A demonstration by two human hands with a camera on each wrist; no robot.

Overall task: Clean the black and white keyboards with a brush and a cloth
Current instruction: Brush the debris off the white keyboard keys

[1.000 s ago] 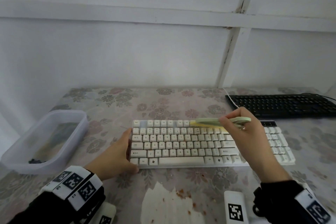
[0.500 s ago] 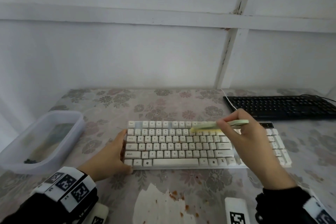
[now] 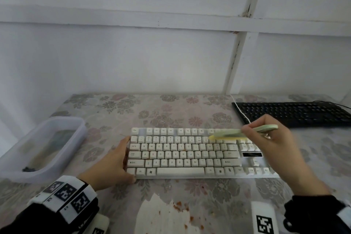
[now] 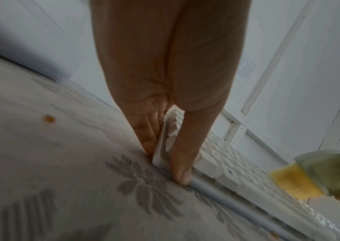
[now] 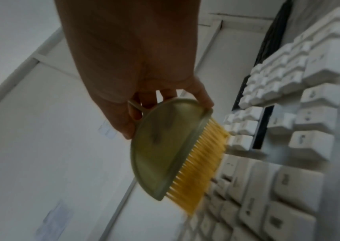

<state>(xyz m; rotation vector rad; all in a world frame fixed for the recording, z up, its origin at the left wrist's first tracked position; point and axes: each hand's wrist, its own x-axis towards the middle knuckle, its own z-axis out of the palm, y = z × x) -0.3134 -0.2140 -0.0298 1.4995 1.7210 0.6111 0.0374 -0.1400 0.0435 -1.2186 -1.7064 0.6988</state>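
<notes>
The white keyboard (image 3: 190, 154) lies in the middle of the flowered table. My left hand (image 3: 112, 165) grips its left end (image 4: 162, 143), thumb on the front edge and fingers along the side. My right hand (image 3: 273, 144) holds a pale green brush (image 3: 245, 132) with yellow bristles (image 5: 204, 161). The bristles touch the number row at the keyboard's upper right. The black keyboard (image 3: 292, 113) lies at the far right, untouched. No cloth is visible.
A translucent plastic tub (image 3: 39, 146) with dark contents stands at the left. A torn white patch with orange crumbs (image 3: 163, 216) lies at the table's near edge. A white cable (image 3: 240, 110) runs from the white keyboard toward the wall.
The brush has swept to the right along the top rows of the white keyboard. The left hand keeps its grip on the keyboard's left end.
</notes>
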